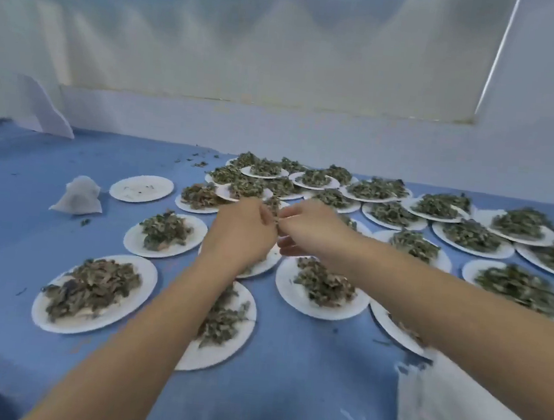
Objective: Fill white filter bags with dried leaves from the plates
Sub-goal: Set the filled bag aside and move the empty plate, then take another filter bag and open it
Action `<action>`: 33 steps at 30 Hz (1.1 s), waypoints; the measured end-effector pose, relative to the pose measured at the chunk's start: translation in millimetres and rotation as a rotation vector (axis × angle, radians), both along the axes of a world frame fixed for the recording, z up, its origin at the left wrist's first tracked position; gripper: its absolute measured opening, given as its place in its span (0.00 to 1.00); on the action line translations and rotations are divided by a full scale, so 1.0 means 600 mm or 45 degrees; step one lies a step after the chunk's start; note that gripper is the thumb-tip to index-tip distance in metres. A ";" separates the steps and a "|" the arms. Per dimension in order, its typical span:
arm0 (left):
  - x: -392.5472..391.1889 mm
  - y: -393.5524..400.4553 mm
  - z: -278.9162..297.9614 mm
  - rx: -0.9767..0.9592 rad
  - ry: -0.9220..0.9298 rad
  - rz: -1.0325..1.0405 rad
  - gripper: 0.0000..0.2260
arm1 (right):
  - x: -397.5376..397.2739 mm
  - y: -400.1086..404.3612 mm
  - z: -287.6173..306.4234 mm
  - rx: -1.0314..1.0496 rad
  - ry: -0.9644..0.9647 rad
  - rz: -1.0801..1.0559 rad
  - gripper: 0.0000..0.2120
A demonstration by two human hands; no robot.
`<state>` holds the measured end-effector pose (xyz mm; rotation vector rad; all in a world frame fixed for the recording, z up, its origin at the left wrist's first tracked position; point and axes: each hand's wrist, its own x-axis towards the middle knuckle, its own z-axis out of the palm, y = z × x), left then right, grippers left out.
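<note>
I see leaf-heaped plates [323, 288] spread across the surface [303, 366], one bare plate [141, 188] far left, a filled filter bag [78, 196] lying left of it.

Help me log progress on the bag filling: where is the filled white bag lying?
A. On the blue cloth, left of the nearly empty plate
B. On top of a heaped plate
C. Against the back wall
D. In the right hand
A: the bag sits bunched on the blue cloth just left of the nearly empty plate, apart from both hands, which meet over the plates in the middle.
</note>
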<state>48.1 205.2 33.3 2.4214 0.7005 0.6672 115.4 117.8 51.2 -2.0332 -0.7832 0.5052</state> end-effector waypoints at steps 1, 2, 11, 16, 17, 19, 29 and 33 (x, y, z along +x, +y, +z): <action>-0.004 -0.043 -0.007 -0.006 0.013 -0.058 0.05 | -0.005 -0.046 -0.006 -0.051 -0.046 0.002 0.12; -0.007 -0.085 -0.016 -0.014 0.038 -0.116 0.05 | -0.009 -0.090 -0.012 -0.093 -0.092 0.006 0.14; -0.003 -0.310 -0.092 -0.122 0.199 -0.307 0.07 | 0.004 -0.355 -0.058 -0.460 -0.735 0.132 0.14; -0.003 -0.345 -0.124 -0.109 0.203 -0.271 0.08 | 0.031 -0.410 -0.080 -0.464 -0.705 0.228 0.18; -0.003 -0.348 -0.129 -0.112 0.192 -0.264 0.10 | 0.034 -0.414 -0.085 -0.479 -0.720 0.279 0.18; -0.001 -0.350 -0.134 -0.092 0.190 -0.249 0.14 | 0.040 -0.415 -0.093 -0.481 -0.761 0.398 0.17; -0.005 -0.347 -0.145 -0.020 -0.186 -0.246 0.01 | 0.059 -0.401 -0.108 -0.224 -0.910 0.270 0.10; -0.010 -0.349 -0.131 -0.381 -0.457 -0.252 0.04 | 0.060 -0.402 -0.087 -0.114 -0.845 0.213 0.08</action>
